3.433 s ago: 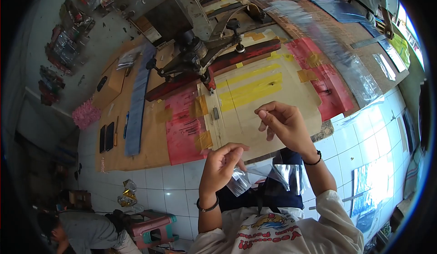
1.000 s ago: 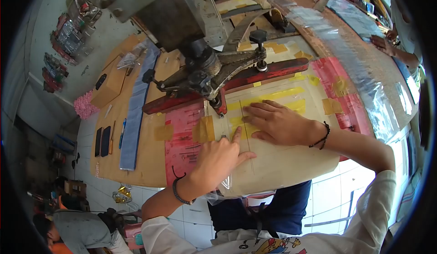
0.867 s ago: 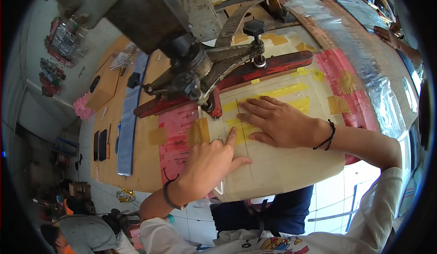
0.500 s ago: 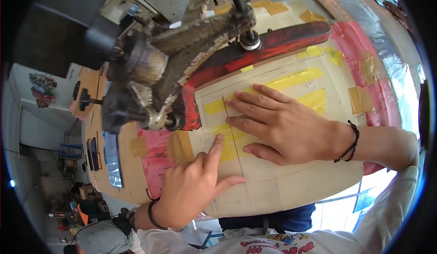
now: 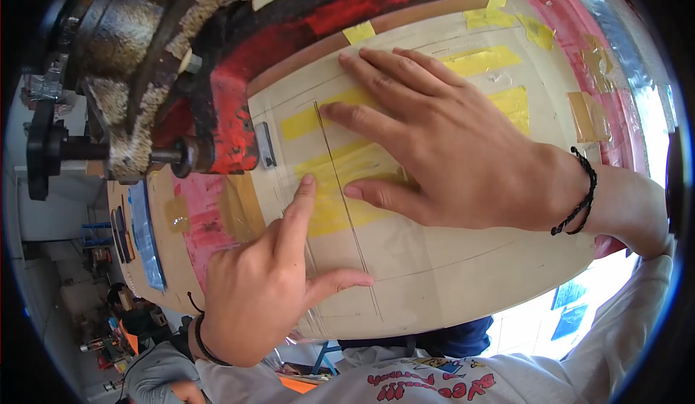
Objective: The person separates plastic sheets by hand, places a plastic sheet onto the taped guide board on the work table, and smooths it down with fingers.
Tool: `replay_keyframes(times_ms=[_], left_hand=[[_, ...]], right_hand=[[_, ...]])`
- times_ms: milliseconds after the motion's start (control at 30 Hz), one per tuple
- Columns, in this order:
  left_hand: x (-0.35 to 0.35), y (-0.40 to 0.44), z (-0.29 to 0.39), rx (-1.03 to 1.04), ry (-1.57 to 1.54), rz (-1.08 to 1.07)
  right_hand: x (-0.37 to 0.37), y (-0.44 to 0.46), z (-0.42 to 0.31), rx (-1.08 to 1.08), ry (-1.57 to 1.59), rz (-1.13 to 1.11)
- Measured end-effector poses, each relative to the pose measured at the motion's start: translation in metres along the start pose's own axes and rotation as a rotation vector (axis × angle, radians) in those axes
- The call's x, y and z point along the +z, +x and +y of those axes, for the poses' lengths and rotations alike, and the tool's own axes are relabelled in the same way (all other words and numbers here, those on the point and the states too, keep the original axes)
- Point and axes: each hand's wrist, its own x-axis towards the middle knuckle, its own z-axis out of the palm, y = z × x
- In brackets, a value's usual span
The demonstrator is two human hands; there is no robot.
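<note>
My right hand (image 5: pixel 449 140) lies spread, palm down, on the cream sheet (image 5: pixel 463 281), over its yellow tape strips (image 5: pixel 481 60). My left hand (image 5: pixel 264 281) rests at the sheet's left part, index finger and thumb stretched out, the other fingers curled under. Pencil lines run between the two hands. Beyond them a red metal bar (image 5: pixel 239 107) of the press lies along the sheet's far edge. A small grey metal piece (image 5: pixel 266 145) sits beside the bar's near end. Whatever is beneath either palm is hidden.
The press arm with a black knob (image 5: pixel 45 150) fills the upper left. Red film (image 5: pixel 199 216) with brown tape borders the sheet on the left, and more (image 5: pixel 622 129) on the right. A blue strip (image 5: pixel 147 237) lies farther left. Part of another person (image 5: pixel 163 375) shows at lower left.
The view has come closer to the sheet, and the press looms larger at upper left. Earlier both hands were raised above the sheet; they now rest on it. The right hand's fingers reach nearer the bar.
</note>
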Motion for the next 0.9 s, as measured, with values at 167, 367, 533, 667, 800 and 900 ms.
replay_keyframes(times_ms=[167, 367, 533, 667, 800, 900], left_hand=[[-0.001, 0.002, 0.004, -0.076, 0.003, -0.034], [0.007, 0.005, -0.002, -0.075, -0.061, 0.064], [0.01, 0.007, 0.0, -0.125, -0.091, 0.081], [0.01, 0.01, 0.001, -0.115, -0.076, 0.104], [0.011, 0.009, 0.001, -0.102, -0.075, 0.116], [0.005, 0.012, 0.006, -0.134, -0.074, 0.067]], right_hand=[[-0.011, -0.001, -0.008, -0.087, -0.055, -0.043], [-0.003, -0.005, -0.008, -0.096, 0.128, -0.04], [-0.002, -0.006, -0.009, -0.072, 0.106, -0.063], [-0.003, -0.004, -0.007, -0.082, 0.102, -0.074], [-0.002, 0.0, -0.004, -0.071, 0.056, -0.053], [0.002, 0.005, 0.002, -0.054, -0.022, -0.024]])
